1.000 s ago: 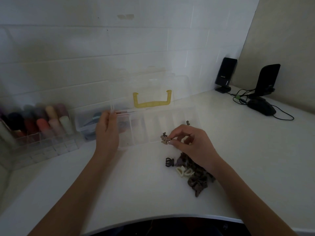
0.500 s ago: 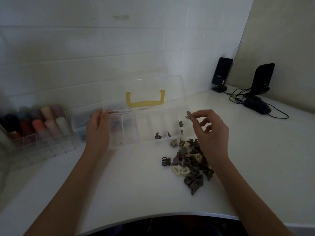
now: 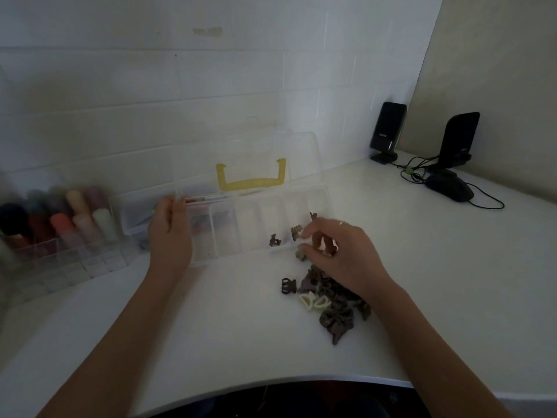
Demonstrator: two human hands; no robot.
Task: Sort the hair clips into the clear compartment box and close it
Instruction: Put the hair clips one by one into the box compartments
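Note:
The clear compartment box point(image 3: 229, 257) stands open on the white table, its lid point(image 3: 241, 152) with a yellow handle point(image 3: 250, 184) tilted up at the back. Three brown hair clips lie in its right compartments: one point(image 3: 275, 240), a second point(image 3: 296, 232), a third point(image 3: 313, 217). My left hand point(image 3: 168, 233) grips the box's left end. My right hand point(image 3: 340, 257) hovers over the clip pile point(image 3: 334, 312), fingers curled down at a pale clip point(image 3: 300, 255) by the box's front wall. Whether it pinches that clip is unclear. A dark clip point(image 3: 288, 285) lies apart on the pile's left.
A clear organiser point(image 3: 60, 260) of coloured rolls stands at the left, a small clear container point(image 3: 135, 218) behind my left hand. Two black speakers point(image 3: 388, 131) point(image 3: 458, 140), a mouse point(image 3: 449, 188) and cables sit at the back right. The table's curved front edge point(image 3: 271, 383) is near me.
My right hand carried a clip up over the rightmost compartment, let it go there, and has come back down to the pile. My left hand stayed on the box.

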